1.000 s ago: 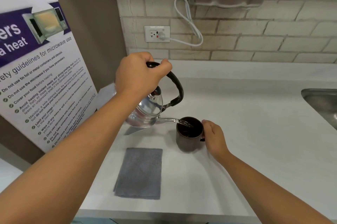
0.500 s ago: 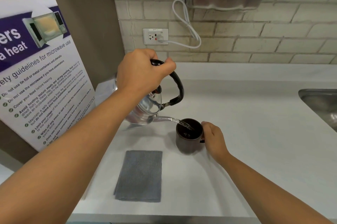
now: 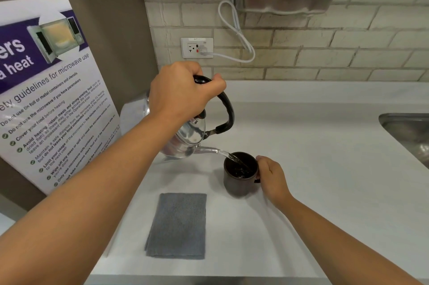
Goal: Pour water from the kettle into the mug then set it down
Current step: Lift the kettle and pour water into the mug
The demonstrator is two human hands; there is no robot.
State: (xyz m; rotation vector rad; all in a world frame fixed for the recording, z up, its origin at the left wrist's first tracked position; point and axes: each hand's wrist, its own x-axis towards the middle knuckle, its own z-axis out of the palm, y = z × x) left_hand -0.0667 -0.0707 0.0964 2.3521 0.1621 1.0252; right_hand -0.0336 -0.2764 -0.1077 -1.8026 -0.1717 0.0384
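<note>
Both fists [image 3: 183, 90] closed: kettle [image 3: 188, 141] tilted, mug [image 3: 240, 174]

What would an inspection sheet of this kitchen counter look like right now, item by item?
Surface: white counter, no spills visible.
Job's things: steel kettle tilted, stream of water running from its spout into the dark mug, which stands upright on the counter.
Clutter: folded grey cloth lying flat in front of the mug.
Hands: left hand closed on the kettle's black handle; right hand at the mug's handle side, steadying it.
Cables: white cord plugged into the wall outlet.
Surroundings: microwave guidelines poster, brick-tile wall, steel sink at right.
</note>
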